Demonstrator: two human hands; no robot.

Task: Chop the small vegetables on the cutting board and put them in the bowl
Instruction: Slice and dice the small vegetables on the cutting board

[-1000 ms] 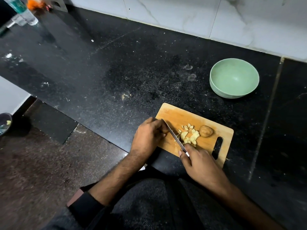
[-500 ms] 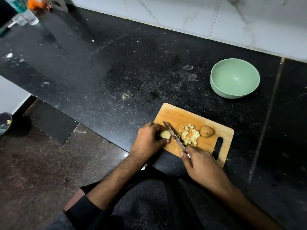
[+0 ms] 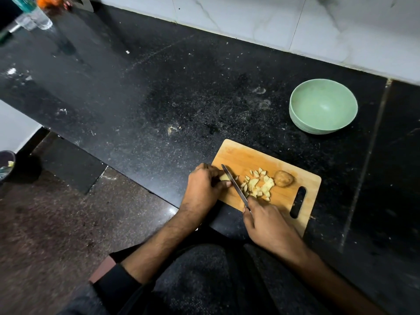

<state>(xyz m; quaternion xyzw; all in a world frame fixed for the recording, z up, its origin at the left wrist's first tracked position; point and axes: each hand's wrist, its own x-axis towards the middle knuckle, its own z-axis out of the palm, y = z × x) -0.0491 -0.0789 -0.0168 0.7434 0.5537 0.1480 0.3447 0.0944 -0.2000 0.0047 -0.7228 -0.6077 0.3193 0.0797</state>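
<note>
A wooden cutting board (image 3: 245, 155) lies on the black counter near its front edge. On it sits a pile of pale chopped pieces (image 3: 258, 186) and one whole brown vegetable (image 3: 283, 178) to their right. My left hand (image 3: 204, 187) pinches a pale vegetable piece (image 3: 223, 177) at the board's left side. My right hand (image 3: 268, 226) grips the handle of a knife (image 3: 234, 184), whose blade lies right beside that piece. A pale green bowl (image 3: 322, 106) stands behind the board to the right, with nothing in it.
The black counter (image 3: 159, 98) stretches left and back to a white tiled wall (image 3: 272, 19). A plastic bottle (image 3: 34, 14) and an orange object stand at the far left corner. A small scrap (image 3: 170, 130) lies mid-counter. The counter's front edge runs just below the board.
My left hand has drawn the pale piece back under its fingers, so less of it shows. The knife blade has shifted slightly left against it.
</note>
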